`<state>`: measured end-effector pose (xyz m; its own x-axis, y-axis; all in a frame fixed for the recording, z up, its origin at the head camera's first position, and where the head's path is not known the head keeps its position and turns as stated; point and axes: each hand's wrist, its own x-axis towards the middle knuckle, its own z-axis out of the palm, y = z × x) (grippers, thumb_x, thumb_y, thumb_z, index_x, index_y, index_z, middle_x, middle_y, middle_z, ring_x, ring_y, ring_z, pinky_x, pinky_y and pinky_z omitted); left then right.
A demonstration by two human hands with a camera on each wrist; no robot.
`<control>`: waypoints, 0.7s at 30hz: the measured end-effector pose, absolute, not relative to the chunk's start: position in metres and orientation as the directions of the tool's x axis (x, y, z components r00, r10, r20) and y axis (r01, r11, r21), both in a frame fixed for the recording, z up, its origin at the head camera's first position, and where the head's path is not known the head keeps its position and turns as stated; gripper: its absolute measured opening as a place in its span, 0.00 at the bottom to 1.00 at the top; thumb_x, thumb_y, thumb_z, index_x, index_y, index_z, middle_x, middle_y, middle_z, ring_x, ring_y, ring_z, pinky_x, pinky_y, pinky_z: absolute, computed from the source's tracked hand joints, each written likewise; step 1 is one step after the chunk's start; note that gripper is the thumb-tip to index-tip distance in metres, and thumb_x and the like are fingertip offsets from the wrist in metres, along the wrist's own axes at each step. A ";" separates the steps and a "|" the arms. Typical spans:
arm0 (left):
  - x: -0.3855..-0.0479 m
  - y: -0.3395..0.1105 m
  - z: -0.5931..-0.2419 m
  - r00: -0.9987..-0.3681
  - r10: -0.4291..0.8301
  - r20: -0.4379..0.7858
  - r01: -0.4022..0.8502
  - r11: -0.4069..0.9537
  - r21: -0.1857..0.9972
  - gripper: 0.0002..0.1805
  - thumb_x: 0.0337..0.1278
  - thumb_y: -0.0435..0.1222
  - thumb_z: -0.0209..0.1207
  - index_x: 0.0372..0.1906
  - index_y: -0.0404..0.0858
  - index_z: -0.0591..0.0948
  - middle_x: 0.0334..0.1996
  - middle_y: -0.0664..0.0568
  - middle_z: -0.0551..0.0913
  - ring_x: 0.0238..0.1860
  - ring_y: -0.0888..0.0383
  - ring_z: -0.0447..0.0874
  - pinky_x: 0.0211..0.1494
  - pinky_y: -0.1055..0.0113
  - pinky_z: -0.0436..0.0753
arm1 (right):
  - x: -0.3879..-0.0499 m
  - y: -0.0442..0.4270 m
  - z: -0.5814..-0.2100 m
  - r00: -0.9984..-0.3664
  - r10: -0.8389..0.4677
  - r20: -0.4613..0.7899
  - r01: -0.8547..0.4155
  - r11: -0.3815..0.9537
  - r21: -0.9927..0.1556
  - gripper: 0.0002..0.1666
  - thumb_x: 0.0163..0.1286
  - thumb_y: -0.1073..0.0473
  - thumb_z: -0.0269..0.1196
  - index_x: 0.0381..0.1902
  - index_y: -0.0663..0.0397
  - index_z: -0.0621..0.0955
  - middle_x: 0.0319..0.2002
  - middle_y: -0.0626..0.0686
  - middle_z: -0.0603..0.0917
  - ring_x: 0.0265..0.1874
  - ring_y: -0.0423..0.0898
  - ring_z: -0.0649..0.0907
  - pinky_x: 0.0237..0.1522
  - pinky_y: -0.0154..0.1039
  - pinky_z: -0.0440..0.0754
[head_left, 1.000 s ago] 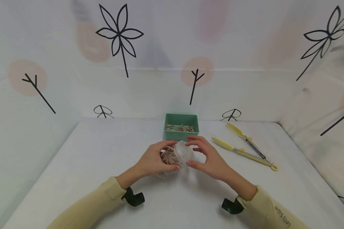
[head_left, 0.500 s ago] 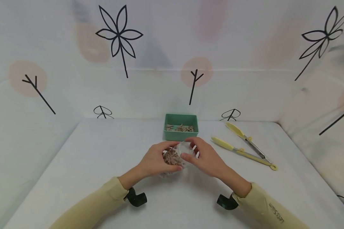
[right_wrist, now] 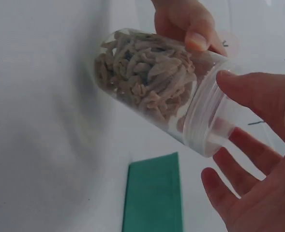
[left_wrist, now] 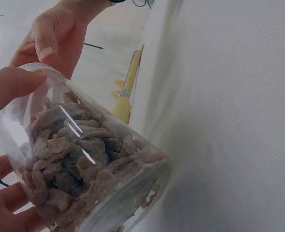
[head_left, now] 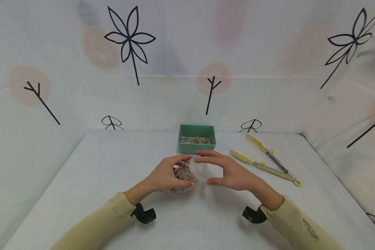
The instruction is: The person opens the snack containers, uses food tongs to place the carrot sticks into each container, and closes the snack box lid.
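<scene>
My left hand [head_left: 168, 175] grips a clear plastic jar [right_wrist: 147, 77] around its body. Brownish, strip-like pieces [left_wrist: 79, 154] fill much of it. The jar is tilted, its translucent screw lid [right_wrist: 205, 113] towards my right hand [head_left: 232, 170]. That hand's fingers are spread loosely around the lid, without a firm grip; in the head view its thumb stands a little off. Whether a fingertip still touches the lid, I cannot tell. In the left wrist view, my left thumb [left_wrist: 16, 84] lies near the lid end.
Behind the hands stands a green rectangular box [head_left: 197, 149] holding some similar brownish pieces [head_left: 201, 140]. Yellow-tipped tongs [head_left: 265, 166] lie spread on the right of the white-covered table [head_left: 118, 159]. A patterned cloth backdrop surrounds the table.
Half a second ago my right hand closed around the lid; now its fingers have spread and it has shifted slightly right. My left hand keeps holding the jar, with only a small shift left.
</scene>
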<state>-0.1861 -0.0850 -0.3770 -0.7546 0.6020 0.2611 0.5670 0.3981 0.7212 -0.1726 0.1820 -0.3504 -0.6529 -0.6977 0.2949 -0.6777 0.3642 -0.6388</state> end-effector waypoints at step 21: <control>-0.194 -0.090 -0.376 -0.744 0.645 0.172 0.508 0.381 0.772 0.41 0.49 0.48 0.74 0.69 0.42 0.72 0.60 0.56 0.79 0.53 0.56 0.79 0.46 0.63 0.81 | -0.174 0.175 -0.358 -0.654 -0.675 0.342 -0.669 0.305 -0.677 0.41 0.59 0.62 0.75 0.70 0.49 0.73 0.72 0.50 0.68 0.70 0.50 0.67 0.62 0.57 0.72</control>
<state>-0.1938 -0.0903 -0.3763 -0.7443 0.6454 0.1718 0.5084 0.3808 0.7723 -0.1737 0.1746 -0.3580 -0.6537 -0.6751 0.3418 -0.6694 0.3054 -0.6772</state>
